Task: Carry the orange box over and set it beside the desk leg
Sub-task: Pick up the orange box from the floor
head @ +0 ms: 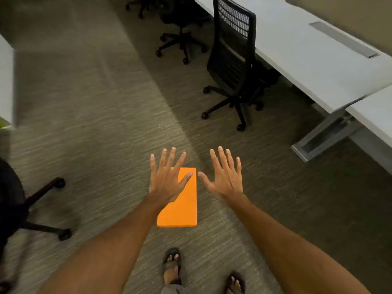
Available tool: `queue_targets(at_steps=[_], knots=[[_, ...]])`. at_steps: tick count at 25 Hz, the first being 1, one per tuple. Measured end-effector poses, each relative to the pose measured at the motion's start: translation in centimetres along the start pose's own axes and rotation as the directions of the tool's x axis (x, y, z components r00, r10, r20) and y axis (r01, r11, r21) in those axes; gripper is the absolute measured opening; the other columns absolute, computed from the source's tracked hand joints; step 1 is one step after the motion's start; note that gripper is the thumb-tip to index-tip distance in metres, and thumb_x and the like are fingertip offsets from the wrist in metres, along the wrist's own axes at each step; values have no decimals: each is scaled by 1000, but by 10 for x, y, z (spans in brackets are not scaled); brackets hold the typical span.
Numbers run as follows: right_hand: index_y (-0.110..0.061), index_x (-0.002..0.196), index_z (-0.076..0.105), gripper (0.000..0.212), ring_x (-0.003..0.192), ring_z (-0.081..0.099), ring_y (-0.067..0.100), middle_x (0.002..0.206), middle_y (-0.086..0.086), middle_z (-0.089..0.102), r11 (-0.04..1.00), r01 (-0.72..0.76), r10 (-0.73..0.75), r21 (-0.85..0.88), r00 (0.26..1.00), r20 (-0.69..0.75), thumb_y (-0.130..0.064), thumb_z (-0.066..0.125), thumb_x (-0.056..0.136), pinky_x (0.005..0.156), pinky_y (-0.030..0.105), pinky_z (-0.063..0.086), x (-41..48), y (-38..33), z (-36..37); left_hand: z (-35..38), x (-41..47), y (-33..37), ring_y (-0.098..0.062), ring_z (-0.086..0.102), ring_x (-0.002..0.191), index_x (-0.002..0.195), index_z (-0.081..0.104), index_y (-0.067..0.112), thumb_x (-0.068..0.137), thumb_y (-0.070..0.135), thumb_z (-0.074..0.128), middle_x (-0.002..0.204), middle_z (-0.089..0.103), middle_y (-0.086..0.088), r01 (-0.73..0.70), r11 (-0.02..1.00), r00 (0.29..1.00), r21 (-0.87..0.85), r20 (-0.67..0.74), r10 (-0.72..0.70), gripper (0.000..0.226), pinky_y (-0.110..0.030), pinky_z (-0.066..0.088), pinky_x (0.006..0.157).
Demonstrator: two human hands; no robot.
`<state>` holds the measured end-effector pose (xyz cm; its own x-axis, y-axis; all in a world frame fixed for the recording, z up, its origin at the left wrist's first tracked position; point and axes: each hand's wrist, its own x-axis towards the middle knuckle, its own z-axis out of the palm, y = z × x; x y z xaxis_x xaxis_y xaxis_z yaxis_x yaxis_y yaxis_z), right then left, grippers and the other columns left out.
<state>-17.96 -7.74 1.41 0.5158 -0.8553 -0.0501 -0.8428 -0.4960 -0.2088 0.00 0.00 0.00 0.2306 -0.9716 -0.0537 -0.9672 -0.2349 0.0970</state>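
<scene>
While the flat rectangular orange box lies on the striped grey-brown carpet floor, nothing has been lifted, so the step in hand is judged to be the reach before pickup. Both bare hands are held out, palms down, fingers spread wide. The left hand is seen over the box's far left corner and hides part of it; whether it touches the lid cannot be told. The right hand hangs just beside the box's right edge, over carpet. Neither grip is closed on anything; both are fully splayed and empty.

The box sits just ahead of two sandalled feet. The grey metal desk leg with its flat foot is seen well apart from the box, ahead and to the right, under the pale white table. A black mesh-backed office chair on castors stands near that leg, on its left.

Next move, as judged: the hands must be lowered and brought to opposite long edges, the box pinched from both sides, then raised. A carry rightward is then called for, with the chair's castor base kept clear. Bare carpet beside the leg's foot looks open for the set-down.
</scene>
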Motion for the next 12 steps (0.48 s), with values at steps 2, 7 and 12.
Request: queue_targets(at_steps=[2, 7, 12], knots=[[-26, 154, 5, 84, 151, -5, 25, 164, 5, 2, 1000, -3, 3, 0, 1000, -13, -73, 25, 87, 119, 54, -3, 18, -15, 25, 22, 9, -27, -33, -1, 148, 152, 7, 31, 91, 70, 13, 161, 8, -8, 41, 999, 999, -26, -3, -41, 73, -61, -8, 114], [-25, 154, 11, 83, 151, 0, 25, 164, 5, 7, 1000, 3, -4, -13, 1000, -16, -71, 30, 87, 119, 54, 0, 50, -25, 114, 107, 23, -73, -33, 5, 147, 152, 11, 30, 92, 68, 21, 161, 13, -9, 50, 999, 999, -17, -16, -50, 72, -60, -6, 114], [-25, 153, 18, 83, 150, 9, 28, 162, 6, 16, 997, 76, -75, -10, 996, 44, -72, 32, 87, 119, 56, 5, 77, -9, 259, 244, 42, -103, -34, 13, 146, 152, 13, 28, 92, 68, 25, 160, 17, -8, 76, 996, 997, -44, -13, -76, 73, -58, -3, 115]])
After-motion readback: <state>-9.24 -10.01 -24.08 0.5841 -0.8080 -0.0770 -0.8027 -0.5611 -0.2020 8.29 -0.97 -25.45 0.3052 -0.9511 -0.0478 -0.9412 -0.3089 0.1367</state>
